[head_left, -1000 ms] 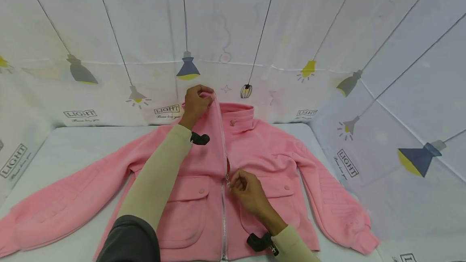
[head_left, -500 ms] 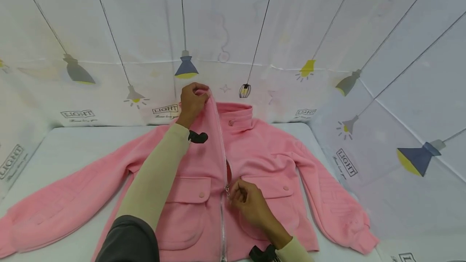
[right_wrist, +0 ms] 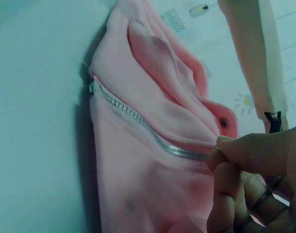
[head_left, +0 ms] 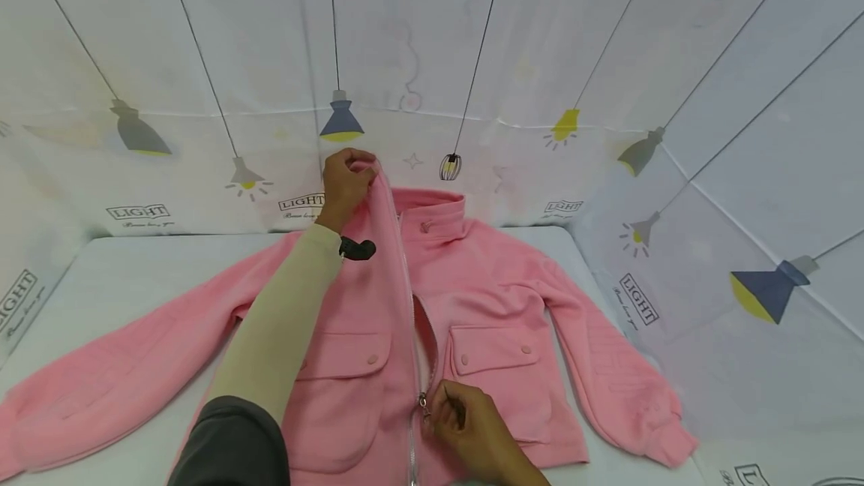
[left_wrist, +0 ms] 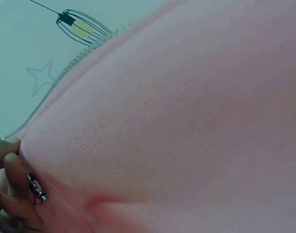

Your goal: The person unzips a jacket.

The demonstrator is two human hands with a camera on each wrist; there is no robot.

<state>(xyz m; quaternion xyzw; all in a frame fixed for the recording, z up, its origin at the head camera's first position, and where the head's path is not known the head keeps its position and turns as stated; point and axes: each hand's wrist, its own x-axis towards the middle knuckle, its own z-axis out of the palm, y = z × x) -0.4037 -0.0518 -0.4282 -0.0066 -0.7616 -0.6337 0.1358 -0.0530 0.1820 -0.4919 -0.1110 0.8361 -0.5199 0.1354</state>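
Note:
A pink jacket (head_left: pixel 499 268) lies front up, its sleeves spread to both sides. My left hand (head_left: pixel 346 184) grips the top of the collar on the left side and holds that edge raised. In the left wrist view its fingertips (left_wrist: pixel 12 167) pinch the cloth beside a small metal cord end (left_wrist: pixel 37 188). Lower down, my right hand (head_left: pixel 466 422) pinches the pull of the zipper slider (head_left: pixel 423 400). Above the slider the front is parted in a narrow gap; below it the zipper teeth (right_wrist: pixel 133 114) are joined down to the hem.
The jacket rests on a white table (head_left: pixel 155 261). Behind and to the right stand white walls (head_left: pixel 418 36) printed with hanging lamps. Flap pockets (head_left: pixel 496 351) sit on both sides of the jacket front. The right sleeve (head_left: pixel 628 366) reaches near the table's right edge.
My right hand has moved down the front with the zipper slider, and the gap above it has lengthened and widened. My left hand has shifted slightly left with the collar edge.

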